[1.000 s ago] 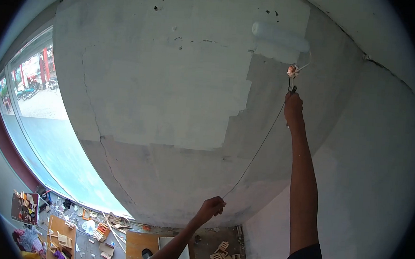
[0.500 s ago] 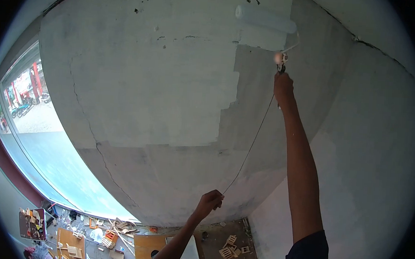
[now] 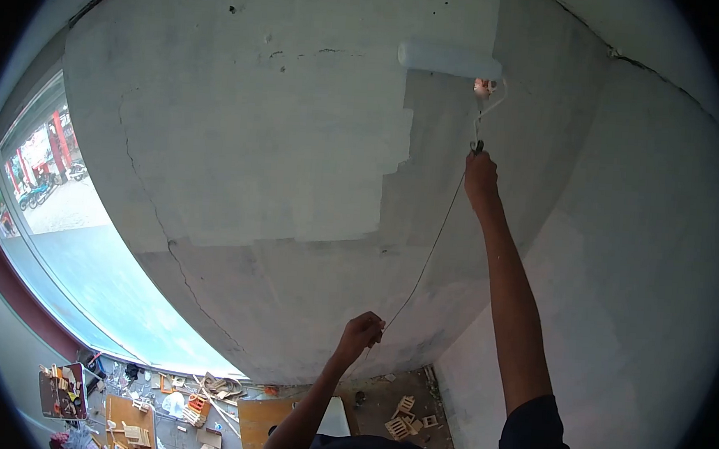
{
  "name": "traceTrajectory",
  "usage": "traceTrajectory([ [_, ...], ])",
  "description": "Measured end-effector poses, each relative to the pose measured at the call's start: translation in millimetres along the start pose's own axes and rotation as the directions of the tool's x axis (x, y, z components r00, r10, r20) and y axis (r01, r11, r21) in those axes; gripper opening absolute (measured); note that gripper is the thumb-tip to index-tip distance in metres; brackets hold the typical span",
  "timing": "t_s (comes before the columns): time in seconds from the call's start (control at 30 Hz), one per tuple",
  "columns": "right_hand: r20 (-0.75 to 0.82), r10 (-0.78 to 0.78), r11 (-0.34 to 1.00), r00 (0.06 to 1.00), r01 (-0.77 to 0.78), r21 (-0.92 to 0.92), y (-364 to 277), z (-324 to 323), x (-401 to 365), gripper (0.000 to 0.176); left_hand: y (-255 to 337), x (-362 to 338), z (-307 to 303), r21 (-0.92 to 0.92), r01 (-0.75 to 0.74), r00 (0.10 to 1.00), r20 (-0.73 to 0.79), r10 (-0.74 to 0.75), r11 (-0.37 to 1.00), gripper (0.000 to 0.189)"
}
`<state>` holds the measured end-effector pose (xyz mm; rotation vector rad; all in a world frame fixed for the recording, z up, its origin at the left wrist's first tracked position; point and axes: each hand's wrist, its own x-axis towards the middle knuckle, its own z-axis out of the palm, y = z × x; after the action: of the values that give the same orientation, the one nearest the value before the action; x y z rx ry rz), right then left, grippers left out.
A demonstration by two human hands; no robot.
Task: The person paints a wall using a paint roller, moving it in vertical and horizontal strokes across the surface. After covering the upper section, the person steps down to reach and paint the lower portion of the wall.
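White paint covers the upper left of the wall [image 3: 258,136]; grey bare surface shows toward its right edge. The roller [image 3: 450,60] lies flat on the wall near the top edge, at the border between painted and bare. Right hand [image 3: 479,173], arm stretched up, is closed round the roller's handle. Left hand [image 3: 361,333], lower down, is fisted on a thin cord [image 3: 427,257] running up to that handle. Judged step: rolling the grey strip. A next stroke would call for even pressure and overlap with the painted border.
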<state>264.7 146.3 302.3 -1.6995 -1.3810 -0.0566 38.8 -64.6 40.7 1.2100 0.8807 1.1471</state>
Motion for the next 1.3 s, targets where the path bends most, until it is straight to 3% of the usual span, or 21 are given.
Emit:
traceTrajectory([
  [0.2,-0.079,-0.139,0.990,0.987,0.139,-0.003,-51,-34,68,0.033,9,2,3,-0.020,-0.009,1.000,-0.010,0.008,1.000,0.014],
  [0.3,-0.041,-0.047,0.998,0.998,0.049,0.044,-64,-39,59,0.033,7,-3,-4,0.001,-0.008,0.999,-0.053,0.008,1.000,0.014],
  [0.4,-0.106,-0.069,0.996,0.992,0.074,0.040,-32,0,31,0.032,5,-10,-13,0.008,-0.012,0.996,-0.088,0.013,1.000,0.014],
  [0.57,0.020,-0.006,0.999,1.000,0.005,0.044,27,43,-23,0.032,1,-18,-26,-0.037,-0.035,0.990,-0.137,0.029,0.999,0.017],
  [1.03,-0.070,-0.072,0.996,0.995,0.075,0.053,-35,-8,22,0.031,-2,-26,-26,-0.038,-0.015,0.987,-0.158,0.008,0.999,0.016],
  [1.13,-0.070,-0.090,0.994,0.993,0.094,0.056,-2,21,6,0.031,-11,-31,-30,-0.061,-0.002,0.987,-0.163,-0.008,0.998,0.016],
  [1.3,0.052,0.018,1.000,0.998,-0.019,0.011,48,50,-50,0.030,-4,-33,-33,-0.038,0.007,0.980,-0.200,-0.014,0.999,0.017],
])
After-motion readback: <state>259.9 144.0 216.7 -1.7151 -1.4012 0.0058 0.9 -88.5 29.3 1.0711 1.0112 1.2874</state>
